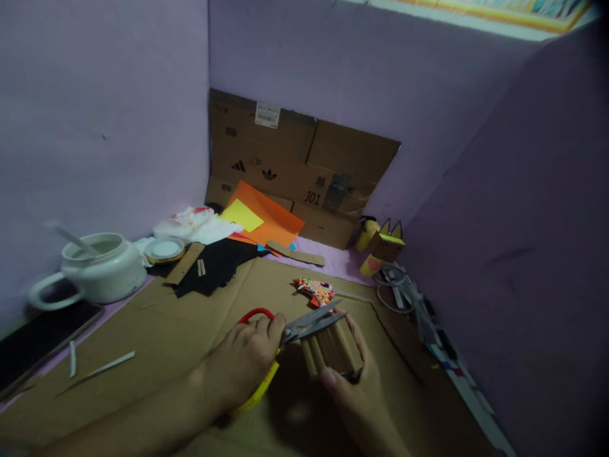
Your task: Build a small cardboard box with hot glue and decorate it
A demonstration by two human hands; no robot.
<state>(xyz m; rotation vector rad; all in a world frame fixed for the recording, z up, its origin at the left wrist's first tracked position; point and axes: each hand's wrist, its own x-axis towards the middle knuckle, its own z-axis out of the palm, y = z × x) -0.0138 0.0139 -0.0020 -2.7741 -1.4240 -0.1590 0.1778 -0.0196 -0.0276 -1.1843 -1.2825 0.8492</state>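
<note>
My left hand [254, 349] is closed around the red handle of a pair of scissors [309, 325]. The scissor blades are parted and lie against the upper edge of a small cardboard box [333, 349]. Fingers and thumb of my right hand [354, 381] grip that box from its right side and near edge. A yellow strip [259, 390] shows beneath my left hand; whether it belongs to the scissors I cannot tell. Just beyond the blades lies a small colourful patterned object [318, 292], shaped like a glue gun.
A cardboard sheet [204, 330] covers the table. On the left stand a white mug-like pot [104, 273] and a dark phone [42, 343]. Orange paper [271, 216] and black paper [214, 270] lie behind. A cardboard figure [387, 244] and a coiled cable [394, 292] are at right.
</note>
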